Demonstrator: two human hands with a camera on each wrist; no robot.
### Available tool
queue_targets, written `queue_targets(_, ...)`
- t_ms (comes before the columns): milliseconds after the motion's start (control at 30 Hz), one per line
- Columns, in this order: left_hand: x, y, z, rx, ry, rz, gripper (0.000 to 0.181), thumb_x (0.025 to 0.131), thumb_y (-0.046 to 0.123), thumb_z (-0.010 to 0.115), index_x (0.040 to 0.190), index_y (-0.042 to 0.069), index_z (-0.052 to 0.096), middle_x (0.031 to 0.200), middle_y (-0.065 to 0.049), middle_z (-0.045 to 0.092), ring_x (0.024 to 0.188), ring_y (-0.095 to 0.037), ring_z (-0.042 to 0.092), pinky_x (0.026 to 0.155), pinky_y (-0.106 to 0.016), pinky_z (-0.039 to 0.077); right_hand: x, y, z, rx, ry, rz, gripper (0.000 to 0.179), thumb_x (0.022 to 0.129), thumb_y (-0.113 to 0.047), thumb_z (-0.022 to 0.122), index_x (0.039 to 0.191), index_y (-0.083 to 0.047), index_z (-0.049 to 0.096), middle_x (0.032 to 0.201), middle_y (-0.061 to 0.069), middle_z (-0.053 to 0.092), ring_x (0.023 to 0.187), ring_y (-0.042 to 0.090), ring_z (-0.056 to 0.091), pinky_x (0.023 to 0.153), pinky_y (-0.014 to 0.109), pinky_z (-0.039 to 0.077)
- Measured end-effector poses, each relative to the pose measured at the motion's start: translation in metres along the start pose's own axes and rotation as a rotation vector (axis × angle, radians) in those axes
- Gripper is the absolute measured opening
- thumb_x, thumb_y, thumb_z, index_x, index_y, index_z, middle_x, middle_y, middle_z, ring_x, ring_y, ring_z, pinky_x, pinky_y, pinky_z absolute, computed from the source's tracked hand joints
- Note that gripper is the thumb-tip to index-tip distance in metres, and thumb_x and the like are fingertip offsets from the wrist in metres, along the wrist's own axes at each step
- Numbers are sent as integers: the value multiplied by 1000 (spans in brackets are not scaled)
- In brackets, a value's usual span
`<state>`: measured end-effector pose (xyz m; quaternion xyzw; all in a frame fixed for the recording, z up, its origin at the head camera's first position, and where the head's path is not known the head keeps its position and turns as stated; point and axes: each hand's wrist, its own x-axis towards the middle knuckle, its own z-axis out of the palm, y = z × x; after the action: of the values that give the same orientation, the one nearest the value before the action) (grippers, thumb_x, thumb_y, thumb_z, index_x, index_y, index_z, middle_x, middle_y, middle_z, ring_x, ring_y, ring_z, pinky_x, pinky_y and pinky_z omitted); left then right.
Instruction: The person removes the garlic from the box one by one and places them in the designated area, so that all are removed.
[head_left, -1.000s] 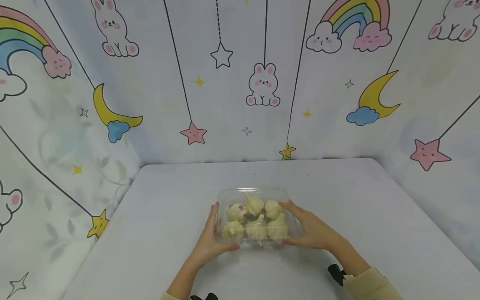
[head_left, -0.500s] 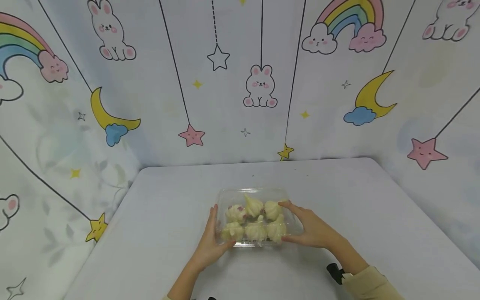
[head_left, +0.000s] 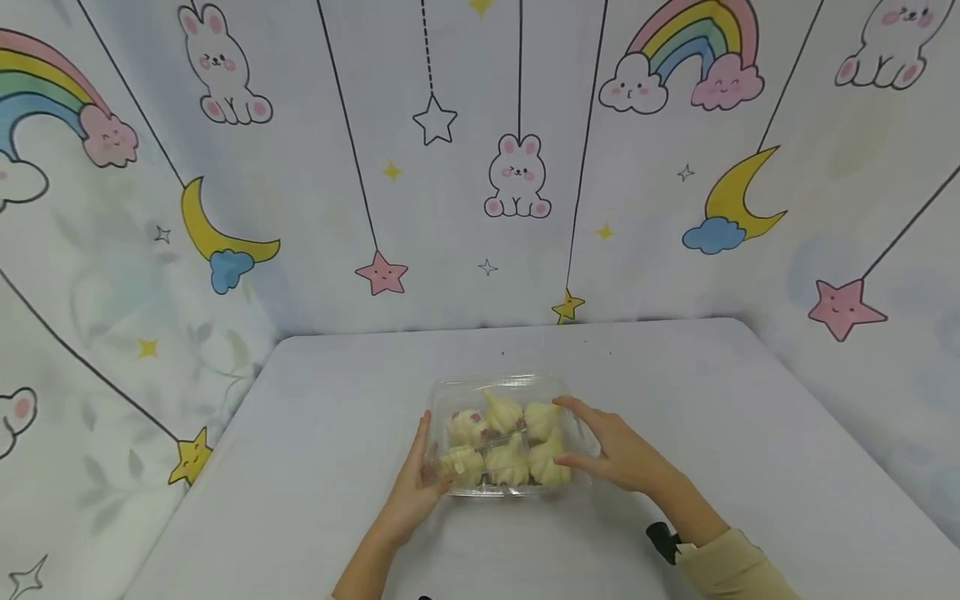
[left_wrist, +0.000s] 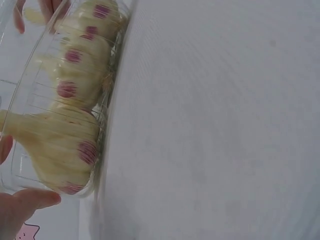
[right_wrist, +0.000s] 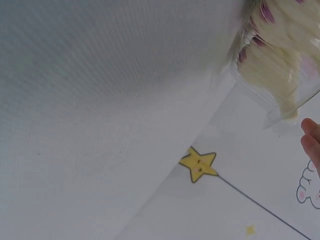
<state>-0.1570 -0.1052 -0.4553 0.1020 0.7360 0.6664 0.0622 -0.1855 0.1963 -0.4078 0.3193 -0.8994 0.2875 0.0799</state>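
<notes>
A clear plastic clamshell container (head_left: 510,495) lies mid-table, with several whitish garlic bulbs (head_left: 507,460) inside in two rows. Purple patches mark the bulbs in both wrist views. My left hand (head_left: 411,493) holds the container's left side, its fingers along the side and its thumb at the front left corner. In the left wrist view, a left fingertip (left_wrist: 42,198) meets the container's end. My right hand (head_left: 626,454) spreads over the right end, thumb and index finger apart above the lid. Two right fingertips (right_wrist: 309,132) show just beyond a container corner in the right wrist view.
The white table (head_left: 322,467) extends around the container. Behind and beside it stands a white cloth backdrop (head_left: 450,208) printed with rabbits, stars, moons and rainbows. A black device (head_left: 663,542) sits at the right wrist, by a beige sleeve (head_left: 735,567).
My right thumb has moved from the container's front edge up over its lid. The left thumb has drawn back left along the front. The container has shifted slightly left in view, as has the backdrop.
</notes>
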Motion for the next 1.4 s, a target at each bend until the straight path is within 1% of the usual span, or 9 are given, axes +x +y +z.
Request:
queue_targets(167, -1, 1, -1, -56, -15, -25, 94, 81, -12, 51, 148, 27, -3, 150, -12, -18, 132, -48, -5, 100, -58, 20, 1, 1, -1, -26, -6, 11, 68, 83, -45, 62, 137, -15, 36, 128, 10, 54, 114, 29, 52, 90, 49, 43)
queue_targets(400, -5, 2, 1, -23, 16, -25, 93, 82, -13, 45, 147, 29, -7, 150, -17, -13, 127, -55, 9, 98, -57, 26, 7, 8, -12, 41, 6, 73, 60, 84, -38, 64, 134, -18, 39, 125, 12, 56, 101, 30, 59, 83, 52, 45)
queue_targets(533, -8, 2, 3, -28, 18, -8, 92, 83, -14, 44, 146, 22, -12, 150, -17, -13, 130, -49, 7, 100, -52, 25, 14, 8, -18, 25, -29, 106, 61, 84, -42, 62, 134, -15, 39, 125, 18, 54, 103, 36, 58, 83, 53, 45)
queue_targets(633, -9, 2, 4, -34, 1, -11, 88, 85, -15, 42, 147, 18, -10, 150, -15, -14, 132, -46, 5, 101, -49, 25, 22, 9, -20, 6, -29, 129, 59, 85, -42, 61, 133, -13, 40, 111, 22, 61, 93, 34, 62, 78, 51, 48)
queue_targets(767, -8, 2, 4, -7, -6, -12, 85, 86, -13, 42, 147, 22, -6, 151, -13, -14, 133, -45, 5, 101, -50, 24, 33, 9, -23, -20, -1, 152, 58, 86, -43, 59, 132, -11, 41, 96, 21, 66, 88, 30, 63, 75, 48, 49)
queue_targets(1000, -7, 4, 3, 8, -46, 6, 82, 89, -10, 41, 147, 21, -8, 151, -13, -15, 133, -45, 1, 102, -52, 21, 48, 14, -28, -53, 105, 195, 59, 91, -42, 51, 135, -4, 36, 86, 16, 67, 76, 28, 64, 70, 46, 50)
queue_targets(1100, -7, 5, 2, 12, -46, 2, 81, 90, -10, 41, 147, 18, -8, 151, -13, -15, 133, -44, 1, 102, -52, 21, 52, 18, -25, -46, 127, 235, 64, 91, -43, 50, 136, 0, 33, 89, 13, 67, 79, 27, 64, 71, 45, 51)
queue_targets(1167, -6, 5, 2, 23, -44, 0, 80, 89, -10, 41, 147, 16, -7, 151, -14, -14, 133, -45, 2, 102, -53, 20, 54, 21, -22, -44, 156, 254, 67, 90, -41, 54, 136, 1, 30, 102, 15, 65, 92, 31, 62, 76, 46, 50)
queue_targets(1400, -6, 6, 3, 44, -34, -11, 79, 88, -9, 42, 147, 14, -6, 151, -16, -12, 132, -46, 2, 102, -53, 20, 62, 35, -11, 11, 250, 174, 88, 82, -10, 68, 147, -8, 8, 110, 18, 58, 104, 35, 56, 79, 46, 49)
